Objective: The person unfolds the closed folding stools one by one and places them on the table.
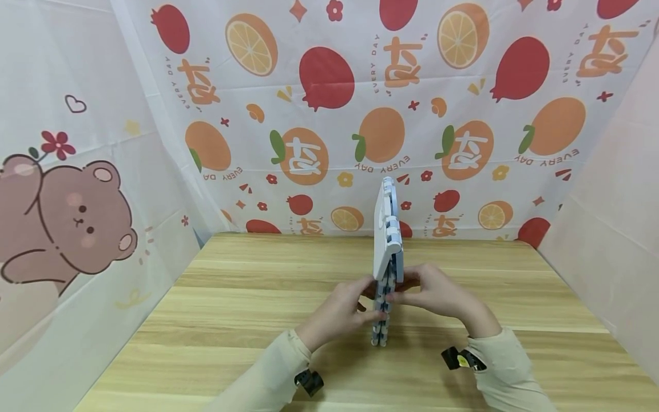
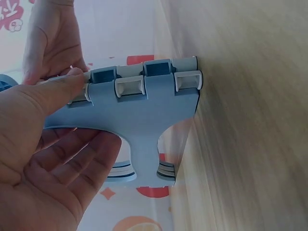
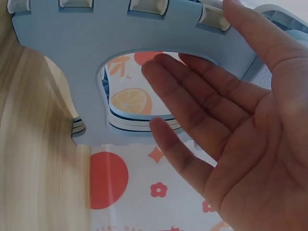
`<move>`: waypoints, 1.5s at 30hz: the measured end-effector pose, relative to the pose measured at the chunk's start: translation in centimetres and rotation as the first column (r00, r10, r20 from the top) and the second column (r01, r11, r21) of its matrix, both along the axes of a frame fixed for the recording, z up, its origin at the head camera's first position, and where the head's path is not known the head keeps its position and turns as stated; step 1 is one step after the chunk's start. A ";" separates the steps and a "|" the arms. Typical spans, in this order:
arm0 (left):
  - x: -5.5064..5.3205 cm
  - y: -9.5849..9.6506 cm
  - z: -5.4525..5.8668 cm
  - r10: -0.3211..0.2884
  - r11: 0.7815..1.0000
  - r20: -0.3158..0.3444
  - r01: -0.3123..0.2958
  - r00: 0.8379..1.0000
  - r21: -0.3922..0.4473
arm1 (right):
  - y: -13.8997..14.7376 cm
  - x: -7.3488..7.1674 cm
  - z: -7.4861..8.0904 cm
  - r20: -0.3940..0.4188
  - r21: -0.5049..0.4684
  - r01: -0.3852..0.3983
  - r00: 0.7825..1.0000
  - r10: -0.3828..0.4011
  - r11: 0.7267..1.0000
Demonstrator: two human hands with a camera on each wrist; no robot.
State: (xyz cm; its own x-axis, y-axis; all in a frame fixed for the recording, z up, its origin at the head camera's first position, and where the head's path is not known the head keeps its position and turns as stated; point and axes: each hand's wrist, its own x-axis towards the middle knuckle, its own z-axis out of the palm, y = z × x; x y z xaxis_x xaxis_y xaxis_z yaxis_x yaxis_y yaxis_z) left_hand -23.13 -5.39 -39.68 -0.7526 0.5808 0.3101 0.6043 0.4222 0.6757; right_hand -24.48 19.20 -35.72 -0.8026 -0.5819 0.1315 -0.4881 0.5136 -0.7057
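A pale blue and white plastic folding stool (image 1: pixel 387 240) stands on the table between my hands, its folded panels upright and nearly edge-on to me. Knuckled hinges run along the edges of its blue panel (image 2: pixel 144 103). My left hand (image 1: pixel 342 312) holds the lower part from the left, thumb on the hinged edge and fingers at the cutout. From the right, my right hand (image 1: pixel 432 292) grips the same part. Its thumb lies at the hinges, and the other fingers, fairly straight, reach across the panel's opening. The stool partly hides both hands' fingertips in the head view.
The wood-grain table (image 1: pixel 247 292) extends to both sides of the stool. Behind it hangs a fruit-print cloth (image 1: pixel 329 194); at the left is a cloth with a bear picture (image 1: pixel 84 217). A pale cloth (image 1: pixel 612 229) hangs on the right.
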 end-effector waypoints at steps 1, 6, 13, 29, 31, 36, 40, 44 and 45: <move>0.0 0.0 0.0 0.001 1.000 0.001 -0.001 1.000 -0.001 | 0.0 0.0 0.0 -0.001 0.001 -0.001 1.000 0.001 1.000; -0.1 -0.1 0.0 0.011 1.000 0.007 -0.011 1.000 -0.010 | 0.1 -0.1 -0.1 0.006 0.001 -0.015 1.000 0.015 1.000; -0.2 -0.2 0.1 -0.001 1.000 0.011 0.001 1.000 -0.010 | 0.5 -0.2 -0.1 0.003 0.008 -0.017 1.000 0.017 1.000; -0.7 -1.2 0.7 -0.019 1.000 0.045 0.020 0.999 -0.022 | 2.9 -0.6 -0.1 0.032 0.008 0.015 0.999 -0.015 1.000; -0.7 -1.3 0.7 -0.022 0.999 0.047 0.024 0.999 -0.029 | 3.2 -0.7 -0.2 0.042 0.003 0.012 0.999 -0.012 1.000; -0.9 -1.7 0.9 -0.029 0.999 0.033 0.030 0.999 -0.042 | 3.7 -0.7 -0.1 0.065 -0.019 -0.002 0.998 0.003 1.000; -1.0 -2.1 1.2 -0.022 0.998 0.023 0.024 0.999 -0.064 | 4.0 -0.6 0.0 0.077 -0.023 0.002 0.997 0.000 1.000; -1.2 -2.4 1.5 -0.021 0.996 0.025 0.023 0.999 -0.091 | 4.5 -0.6 0.1 0.073 -0.018 0.008 0.997 -0.007 1.000; -1.3 -2.5 1.6 -0.021 0.995 0.022 0.023 1.000 -0.097 | 4.6 -0.6 0.1 0.072 -0.019 0.009 0.997 -0.007 1.000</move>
